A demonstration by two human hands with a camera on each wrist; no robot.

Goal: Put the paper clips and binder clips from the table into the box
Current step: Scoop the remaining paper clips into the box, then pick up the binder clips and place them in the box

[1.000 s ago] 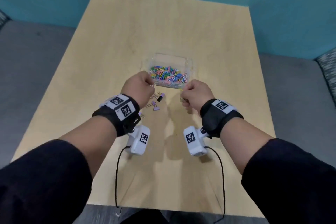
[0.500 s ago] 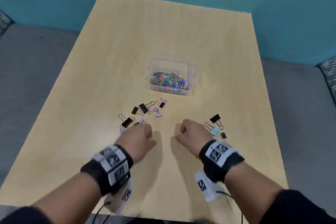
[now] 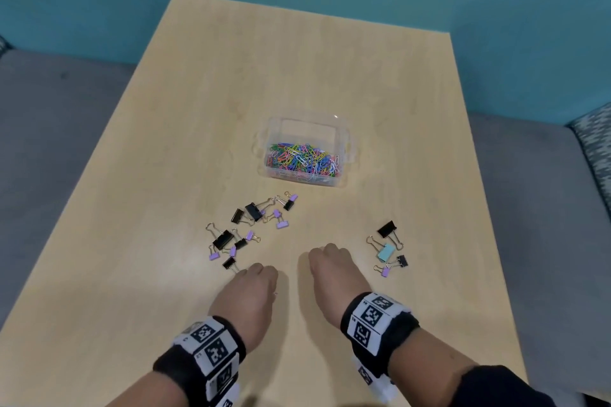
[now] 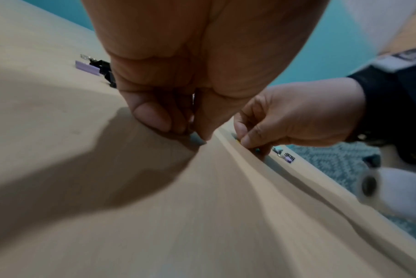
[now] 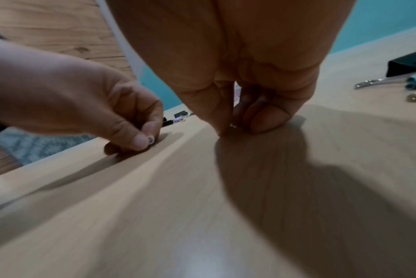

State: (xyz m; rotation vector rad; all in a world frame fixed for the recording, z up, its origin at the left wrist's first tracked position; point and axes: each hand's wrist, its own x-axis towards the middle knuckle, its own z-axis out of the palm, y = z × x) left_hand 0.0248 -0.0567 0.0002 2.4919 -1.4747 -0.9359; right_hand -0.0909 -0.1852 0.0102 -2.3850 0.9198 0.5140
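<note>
A clear plastic box (image 3: 344, 172) holds several coloured paper clips (image 3: 302, 158) at mid-table. Black and purple binder clips (image 3: 254, 212) lie in front of it on the left, and a smaller group with a teal binder clip (image 3: 385, 253) lies on the right. My left hand (image 3: 263, 271) is down on the table, its curled fingertips (image 4: 154, 122) pinching a small bluish paper clip (image 4: 198, 140). My right hand (image 3: 325, 251) is beside it, its fingertips (image 5: 269, 120) pinching a small yellow paper clip (image 5: 233, 125). In the head view both clips are hidden under the knuckles.
The light wooden table (image 3: 297, 59) stands against a teal wall, with grey seating on both sides. A black binder clip (image 3: 229, 263) lies just left of my left hand. The table's near edge is close behind my wrists.
Both hands have drawn back from the box's front edge to the near part of the table and dropped onto it. Since half a second ago they have barely moved.
</note>
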